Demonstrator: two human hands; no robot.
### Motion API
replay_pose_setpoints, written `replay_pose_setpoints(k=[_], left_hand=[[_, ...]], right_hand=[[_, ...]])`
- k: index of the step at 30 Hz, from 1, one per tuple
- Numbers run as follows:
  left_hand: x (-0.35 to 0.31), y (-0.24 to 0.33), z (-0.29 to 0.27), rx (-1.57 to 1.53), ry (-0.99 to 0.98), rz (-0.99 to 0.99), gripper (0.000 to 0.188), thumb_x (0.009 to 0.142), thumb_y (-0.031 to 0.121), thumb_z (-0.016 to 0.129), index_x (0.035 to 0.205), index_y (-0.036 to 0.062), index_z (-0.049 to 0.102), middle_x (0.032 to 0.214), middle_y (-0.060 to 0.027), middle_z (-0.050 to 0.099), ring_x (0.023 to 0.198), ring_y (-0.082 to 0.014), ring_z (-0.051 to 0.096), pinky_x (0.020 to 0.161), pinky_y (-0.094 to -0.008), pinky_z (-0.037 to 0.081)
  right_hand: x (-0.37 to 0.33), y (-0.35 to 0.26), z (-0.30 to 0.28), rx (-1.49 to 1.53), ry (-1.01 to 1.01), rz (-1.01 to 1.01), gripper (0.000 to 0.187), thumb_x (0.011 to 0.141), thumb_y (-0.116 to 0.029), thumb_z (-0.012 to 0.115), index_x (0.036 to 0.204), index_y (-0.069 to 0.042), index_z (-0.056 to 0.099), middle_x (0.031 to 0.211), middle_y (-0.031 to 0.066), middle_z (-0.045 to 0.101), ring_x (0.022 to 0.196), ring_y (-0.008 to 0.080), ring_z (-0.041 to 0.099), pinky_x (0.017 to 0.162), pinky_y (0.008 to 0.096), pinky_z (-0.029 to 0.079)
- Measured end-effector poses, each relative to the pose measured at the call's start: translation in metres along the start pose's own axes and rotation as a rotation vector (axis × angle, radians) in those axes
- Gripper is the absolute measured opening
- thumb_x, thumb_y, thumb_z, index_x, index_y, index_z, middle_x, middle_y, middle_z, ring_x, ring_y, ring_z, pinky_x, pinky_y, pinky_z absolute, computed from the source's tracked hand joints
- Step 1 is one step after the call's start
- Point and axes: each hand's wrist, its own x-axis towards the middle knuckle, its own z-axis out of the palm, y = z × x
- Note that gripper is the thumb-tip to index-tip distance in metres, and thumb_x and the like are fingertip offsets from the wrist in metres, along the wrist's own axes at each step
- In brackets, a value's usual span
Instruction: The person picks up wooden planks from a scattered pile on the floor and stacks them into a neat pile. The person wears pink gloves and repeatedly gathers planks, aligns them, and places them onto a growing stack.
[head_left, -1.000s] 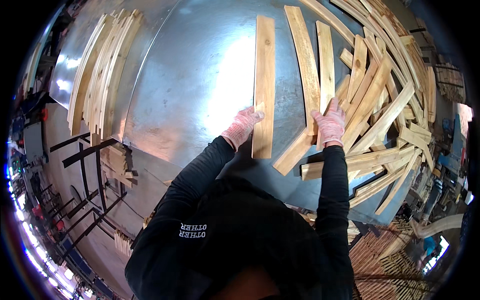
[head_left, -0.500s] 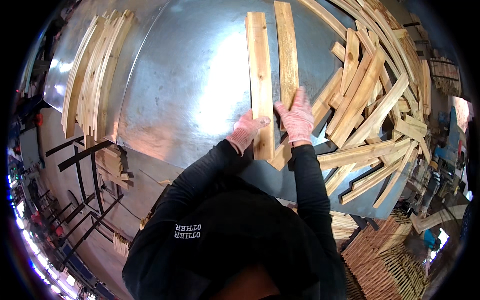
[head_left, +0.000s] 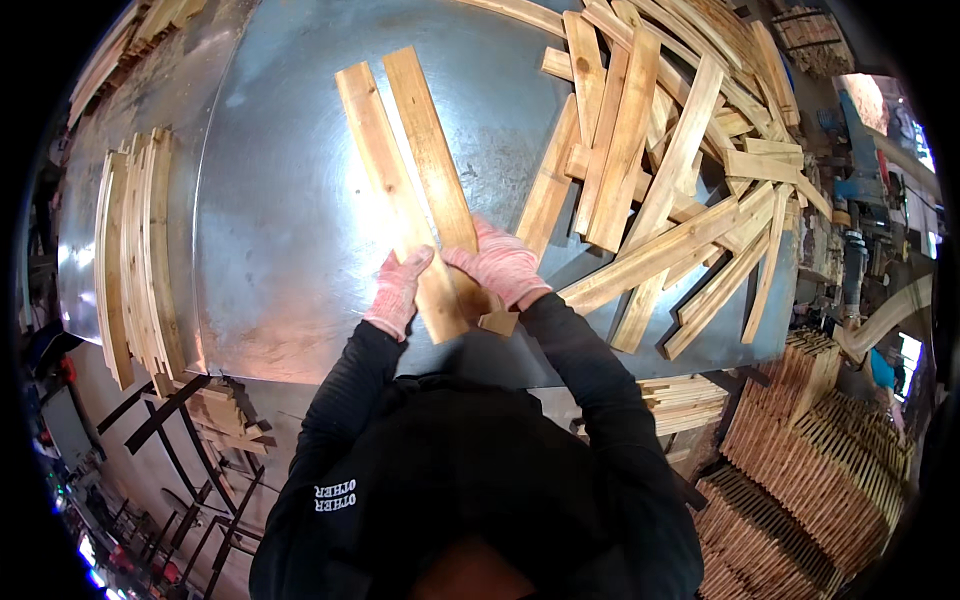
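Left plank (head_left: 380,165), near the front edge of the metal table (head_left: 280,190), was gripped low by the left hand (head_left: 397,288), the right plank (head_left: 430,145) by the right hand (head_left: 502,266). Both were judged light and stiff, best held by long edges.

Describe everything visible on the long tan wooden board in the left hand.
The long tan wooden board is flat and rectangular, with straight edges and visible grain. It slants over the grey metal table, far end leftward; whether it rests flat is unclear. The pink-gloved left hand holds its left edge near the close end, thumb on top.
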Motion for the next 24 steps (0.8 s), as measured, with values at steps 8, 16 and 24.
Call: replay_pose_setpoints(k=[8,16,24], left_hand=[[-0.013,0.002,-0.035,0.088,0.085,0.11,0.05,0.095,0.036,0.069,0.13,0.0004,0.06,0.112,-0.008,0.069,0.097,-0.0164,0.063,0.088,-0.0332,0.051],[0.002,-0.021,-0.028,0.029,0.141,0.032,0.046,0.086,0.024,0.08,0.124,0.0037,0.063,0.104,-0.0065,0.069,0.091,-0.02,0.065,0.082,-0.0358,0.053],[-0.07,0.075,-0.135,0.984,0.59,0.251,0.074,0.084,0.031,0.077,0.142,0.0045,0.04,0.119,-0.0197,0.064,0.103,-0.0345,0.066,0.085,-0.0474,0.054]], right_hand=[[0.015,0.033,0.05,0.365,0.133,-0.092,0.057,0.098,-0.036,0.062,0.141,0.0,0.053,0.129,0.0237,0.063,0.122,0.0362,0.06,0.104,0.042,0.046],[-0.004,0.023,-0.029,-0.415,0.733,-0.119,0.081,0.09,-0.047,0.066,0.15,0.0,0.038,0.148,0.0245,0.048,0.135,0.039,0.047,0.111,0.0422,0.04],[-0.028,0.093,-0.094,-0.044,0.669,0.449,0.1,0.081,-0.035,0.076,0.159,-0.006,0.021,0.143,0.029,0.049,0.129,0.0438,0.052,0.106,0.0468,0.046]])
